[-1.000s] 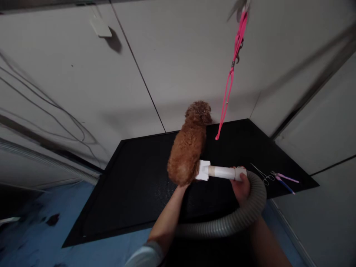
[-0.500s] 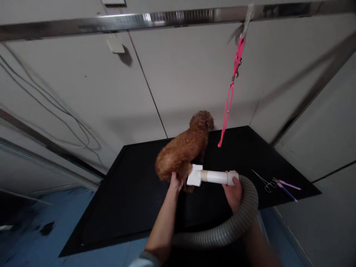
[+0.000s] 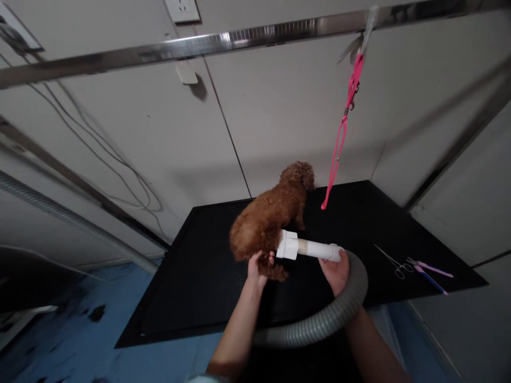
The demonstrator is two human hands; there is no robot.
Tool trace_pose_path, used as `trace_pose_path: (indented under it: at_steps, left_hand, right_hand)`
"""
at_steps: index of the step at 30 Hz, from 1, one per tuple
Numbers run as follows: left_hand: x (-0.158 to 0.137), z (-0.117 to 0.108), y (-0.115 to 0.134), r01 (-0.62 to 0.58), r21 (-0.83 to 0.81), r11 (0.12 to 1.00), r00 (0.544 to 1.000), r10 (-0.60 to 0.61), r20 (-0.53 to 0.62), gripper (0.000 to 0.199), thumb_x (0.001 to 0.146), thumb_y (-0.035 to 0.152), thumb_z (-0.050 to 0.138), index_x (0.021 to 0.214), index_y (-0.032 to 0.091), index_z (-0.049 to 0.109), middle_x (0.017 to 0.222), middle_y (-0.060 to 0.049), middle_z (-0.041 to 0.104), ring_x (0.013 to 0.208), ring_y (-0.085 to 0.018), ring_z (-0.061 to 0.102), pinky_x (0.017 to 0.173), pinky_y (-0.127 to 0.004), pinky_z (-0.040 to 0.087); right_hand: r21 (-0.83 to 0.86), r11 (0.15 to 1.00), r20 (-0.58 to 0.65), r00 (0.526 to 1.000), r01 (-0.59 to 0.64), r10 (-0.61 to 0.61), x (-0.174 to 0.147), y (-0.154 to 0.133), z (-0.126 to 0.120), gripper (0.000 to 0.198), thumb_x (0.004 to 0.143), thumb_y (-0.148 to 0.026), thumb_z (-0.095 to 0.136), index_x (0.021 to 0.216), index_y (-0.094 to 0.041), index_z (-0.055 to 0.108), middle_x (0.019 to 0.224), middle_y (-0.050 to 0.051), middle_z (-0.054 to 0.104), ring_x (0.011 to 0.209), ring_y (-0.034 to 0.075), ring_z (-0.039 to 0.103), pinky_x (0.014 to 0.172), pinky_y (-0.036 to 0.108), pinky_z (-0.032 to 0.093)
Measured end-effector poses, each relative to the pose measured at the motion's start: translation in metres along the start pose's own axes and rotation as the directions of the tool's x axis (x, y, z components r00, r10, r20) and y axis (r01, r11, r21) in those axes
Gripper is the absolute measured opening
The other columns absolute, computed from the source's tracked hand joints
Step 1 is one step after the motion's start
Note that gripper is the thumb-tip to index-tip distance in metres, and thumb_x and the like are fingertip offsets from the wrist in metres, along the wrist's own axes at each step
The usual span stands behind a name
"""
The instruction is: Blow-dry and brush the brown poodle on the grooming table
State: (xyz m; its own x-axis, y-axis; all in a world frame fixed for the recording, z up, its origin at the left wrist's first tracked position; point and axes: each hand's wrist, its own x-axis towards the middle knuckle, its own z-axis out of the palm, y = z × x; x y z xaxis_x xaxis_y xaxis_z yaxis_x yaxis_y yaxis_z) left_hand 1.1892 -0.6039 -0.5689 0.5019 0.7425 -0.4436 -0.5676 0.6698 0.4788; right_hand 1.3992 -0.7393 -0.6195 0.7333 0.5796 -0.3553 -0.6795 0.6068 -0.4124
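Observation:
A curly brown dog point(image 3: 263, 215) stands on a black table point(image 3: 179, 287), its head turned away toward the wall. My left hand point(image 3: 257, 270) is closed around one of its hind legs, with the paw sticking out to the right of my fingers. In my right hand point(image 3: 336, 271) is the white dryer nozzle point(image 3: 315, 249), gripped near its hose end. The nozzle's wide mouth is right beside the dog's rear flank; whether it touches the fur I cannot tell. A grey ribbed hose point(image 3: 319, 322) curves from the nozzle down and back to the left.
A pink loop leash point(image 3: 339, 138) hangs from the metal bar point(image 3: 239, 40) over the table. Slim scissor-handled forceps point(image 3: 399, 270) and pink-and-blue nail clippers point(image 3: 429, 271) lie at the table's right. Cables point(image 3: 115, 154) hang along the wall at left.
My left hand has shifted its hold on the hind leg, and the paw now shows forward of it. The nozzle has turned slightly, its hose end angled lower. The camera view has shifted.

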Motion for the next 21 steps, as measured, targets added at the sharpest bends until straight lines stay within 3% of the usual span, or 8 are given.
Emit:
trace_pose_path:
  at_steps: [4,8,13,16,21]
  left_hand:
    - [-0.005,0.002,0.006,0.082,-0.092,0.992,0.996,-0.078,0.054,0.016,0.086,0.019,0.052,0.096,0.017,0.064,0.072,-0.005,0.067,0.058,-0.017,0.064,0.055,-0.033,0.057]
    - [-0.005,0.003,0.010,0.038,-0.034,0.999,0.998,-0.036,0.056,0.025,0.089,0.026,0.056,0.110,0.015,0.063,0.081,-0.009,0.072,0.056,-0.016,0.064,0.049,-0.027,0.054]
    - [-0.004,0.006,0.009,-0.039,-0.050,0.998,0.999,0.041,0.032,0.043,0.092,0.042,0.050,0.124,0.015,0.059,0.091,-0.009,0.074,0.064,-0.019,0.068,0.050,-0.027,0.054]
    - [-0.004,0.011,0.010,-0.050,-0.039,0.998,0.998,0.052,0.031,0.033,0.091,0.031,0.054,0.118,0.014,0.062,0.091,-0.008,0.075,0.072,-0.020,0.071,0.061,-0.029,0.058]
    - [-0.005,0.020,0.004,-0.113,0.031,0.993,0.990,0.110,0.086,0.022,0.080,0.004,0.056,0.096,0.015,0.067,0.085,-0.003,0.075,0.086,-0.019,0.071,0.083,-0.029,0.056]
  right_hand:
    - [0.003,1.000,0.025,0.999,0.022,-0.022,-0.009,-0.001,0.005,0.032,0.066,-0.030,0.066,0.095,-0.021,0.054,0.086,-0.002,0.068,0.085,0.017,0.067,0.081,0.036,0.056]
    - [0.031,0.998,0.060,0.996,0.060,-0.062,-0.026,-0.009,0.028,0.034,0.062,-0.027,0.069,0.093,-0.023,0.055,0.087,-0.005,0.068,0.087,0.017,0.067,0.087,0.036,0.054]
    - [-0.029,0.980,0.298,0.938,0.197,-0.179,-0.061,-0.020,0.076,0.040,0.062,-0.028,0.070,0.100,-0.025,0.059,0.093,-0.001,0.070,0.095,0.020,0.066,0.099,0.045,0.047]
    - [-0.061,0.959,0.340,0.909,0.275,-0.239,-0.068,-0.025,0.083,0.040,0.063,-0.028,0.070,0.101,-0.026,0.058,0.091,-0.001,0.070,0.093,0.020,0.066,0.101,0.049,0.044]
    - [-0.054,0.964,0.176,0.952,0.262,-0.249,-0.050,-0.027,0.060,0.033,0.063,-0.025,0.068,0.094,-0.026,0.058,0.091,-0.006,0.065,0.092,0.016,0.064,0.097,0.045,0.048]
